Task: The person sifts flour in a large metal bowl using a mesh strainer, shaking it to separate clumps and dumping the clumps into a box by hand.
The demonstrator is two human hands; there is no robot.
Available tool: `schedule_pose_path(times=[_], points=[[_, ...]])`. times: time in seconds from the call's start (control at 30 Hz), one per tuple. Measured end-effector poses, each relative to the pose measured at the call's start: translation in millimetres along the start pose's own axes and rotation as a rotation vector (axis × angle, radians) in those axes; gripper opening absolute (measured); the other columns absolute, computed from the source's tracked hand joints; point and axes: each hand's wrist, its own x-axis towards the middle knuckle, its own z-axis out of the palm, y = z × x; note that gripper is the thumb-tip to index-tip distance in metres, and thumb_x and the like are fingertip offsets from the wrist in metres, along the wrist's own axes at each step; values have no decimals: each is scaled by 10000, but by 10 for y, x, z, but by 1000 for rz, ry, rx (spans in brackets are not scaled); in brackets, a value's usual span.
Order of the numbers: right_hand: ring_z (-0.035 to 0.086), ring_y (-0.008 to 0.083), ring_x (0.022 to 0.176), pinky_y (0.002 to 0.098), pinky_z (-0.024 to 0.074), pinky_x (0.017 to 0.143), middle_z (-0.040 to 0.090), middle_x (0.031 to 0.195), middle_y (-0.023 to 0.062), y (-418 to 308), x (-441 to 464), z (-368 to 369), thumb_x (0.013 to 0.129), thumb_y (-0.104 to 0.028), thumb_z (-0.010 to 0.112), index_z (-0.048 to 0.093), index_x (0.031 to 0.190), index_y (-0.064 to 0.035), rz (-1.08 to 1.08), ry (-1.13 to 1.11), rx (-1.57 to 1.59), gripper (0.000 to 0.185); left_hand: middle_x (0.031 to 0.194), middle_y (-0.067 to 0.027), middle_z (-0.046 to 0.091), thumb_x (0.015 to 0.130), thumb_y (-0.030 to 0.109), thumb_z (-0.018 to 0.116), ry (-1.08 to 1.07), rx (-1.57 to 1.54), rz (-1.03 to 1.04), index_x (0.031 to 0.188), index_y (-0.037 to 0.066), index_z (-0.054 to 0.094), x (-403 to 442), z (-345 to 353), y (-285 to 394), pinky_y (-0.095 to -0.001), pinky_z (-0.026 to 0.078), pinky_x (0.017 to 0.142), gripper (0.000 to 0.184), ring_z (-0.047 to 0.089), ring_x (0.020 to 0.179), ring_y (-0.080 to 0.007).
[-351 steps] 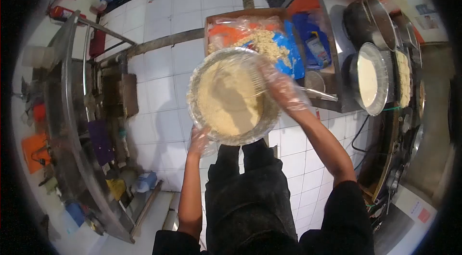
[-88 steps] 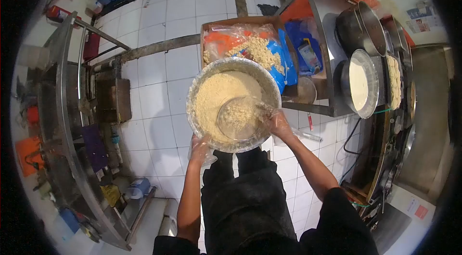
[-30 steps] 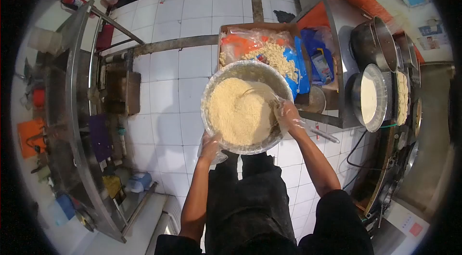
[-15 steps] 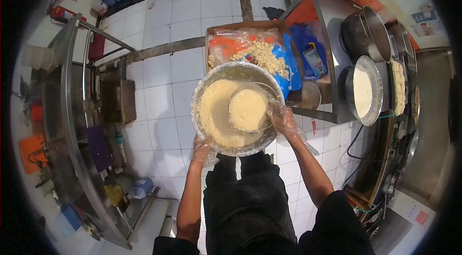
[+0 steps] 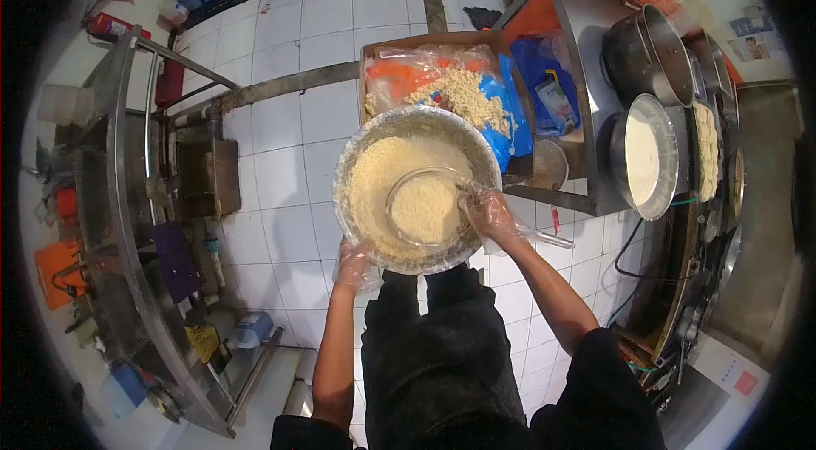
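Note:
A large metal bowl (image 5: 347,225) holds pale yellow crumbs (image 5: 374,174), coated in fine flour. My left hand (image 5: 353,263), in a clear plastic glove, grips the bowl's near left rim. Inside the bowl sits a round strainer (image 5: 393,220) with a heap of the same crumbs in it. My right hand (image 5: 489,214), also gloved, is closed on the strainer where its handle joins the rim. The metal handle (image 5: 554,239) sticks out to the right, past the wrist. Fingers of the right hand partly hide the strainer's right edge.
Beyond the bowl, a cardboard box (image 5: 367,101) holds plastic bags and dough crumbs (image 5: 467,97). To the right, a steel table carries a large pot (image 5: 625,59) and a basin of white contents (image 5: 643,157). A steel rack (image 5: 140,280) stands on the left; white tiles cover the floor.
The strainer and my right hand have shifted left and toward me within the bowl. The bowl has moved very slightly left, with my left hand still on its rim.

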Motion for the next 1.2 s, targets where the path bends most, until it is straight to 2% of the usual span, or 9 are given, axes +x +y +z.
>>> schedule_pose_path(times=[0.03,0.13,0.27,0.37,0.6,0.73,0.93,1.03,1.2], points=[[631,343,869,394,483,723,637,921,219,9,18,-9,790,-95,577,611,1007,-6,-39,-6,32,237,1081,-106,569,776,58,573,-31,-31,37,1255,23,403,41,-1,-25,-327,474,785,510,573,927,-210],[573,401,721,438,460,632,592,767,238,-29,35,39,780,-81,573,619,863,8,27,27,81,130,1083,-104,567,774,67,582,-20,-11,27,1260,20,393,79,-14,4,-328,470,795,524,573,929,-214],[565,397,712,446,450,628,587,748,227,233,-31,151,772,-78,569,617,833,5,-167,58,-94,114,1099,-99,560,776,67,587,-2,-15,32,1264,20,387,29,5,-16,-326,464,808,530,570,933,-221],[562,393,713,454,448,641,584,743,226,100,54,107,759,-81,576,614,817,2,-117,-5,-83,109,1113,-99,550,785,64,581,-67,-86,29,1267,25,390,-4,10,5,-328,458,823,520,562,952,-222],[572,395,735,440,467,672,606,806,217,209,-22,168,770,-72,563,638,940,-21,-195,0,-114,193,1104,-85,557,796,121,587,-29,2,20,1249,0,413,-32,7,48,-301,431,829,500,539,950,-179],[595,386,785,430,481,703,622,870,219,-9,74,44,779,-89,572,638,974,-33,-20,14,108,213,1125,-90,541,792,109,588,-8,-14,32,1260,8,407,-19,49,73,-323,418,872,512,530,986,-204],[599,398,817,436,478,700,614,880,242,-49,75,-61,778,-79,567,636,979,-27,-87,-68,-25,219,1150,-108,526,784,115,605,25,51,-1,1288,15,371,-57,86,139,-340,406,898,564,518,1025,-221],[593,404,817,437,476,690,607,872,251,-52,84,-71,777,-72,559,632,983,-32,61,-20,66,222,1155,-113,523,786,124,607,-16,-48,-9,1288,14,368,-29,25,38,-329,407,889,567,520,1021,-220],[600,388,809,415,483,692,608,919,239,-129,83,-151,769,-21,563,591,986,-10,-125,-25,94,219,1117,-107,543,791,136,608,-13,-44,23,1272,9,383,-109,108,158,-309,415,860,546,532,984,-211]])
